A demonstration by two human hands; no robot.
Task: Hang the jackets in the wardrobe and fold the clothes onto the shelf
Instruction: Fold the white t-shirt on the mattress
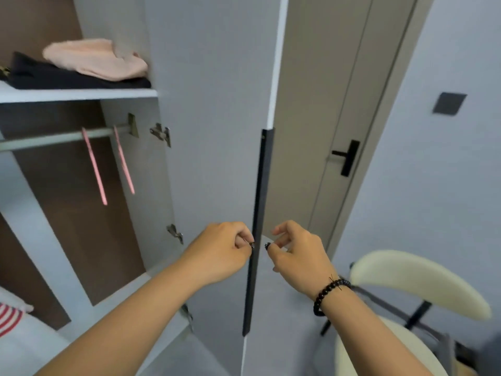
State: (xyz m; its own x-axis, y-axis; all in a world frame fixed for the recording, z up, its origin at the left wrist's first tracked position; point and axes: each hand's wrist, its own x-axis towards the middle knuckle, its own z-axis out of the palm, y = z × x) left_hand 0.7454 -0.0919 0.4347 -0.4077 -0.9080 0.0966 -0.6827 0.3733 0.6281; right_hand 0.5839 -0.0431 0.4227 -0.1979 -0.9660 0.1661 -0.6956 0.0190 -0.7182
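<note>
Black and slim, the vertical handle [257, 232] runs down the edge of the open wardrobe door [214, 131]. Left hand [219, 252] curls against that handle, grip narrow, fingertips touching it. Right hand [296, 253] hovers just right of the handle, fingers curled, holding nothing. Folded peach cloth [95, 59] on black clothes [54, 77] sits on the shelf [78, 95], up left of the handle.
</note>
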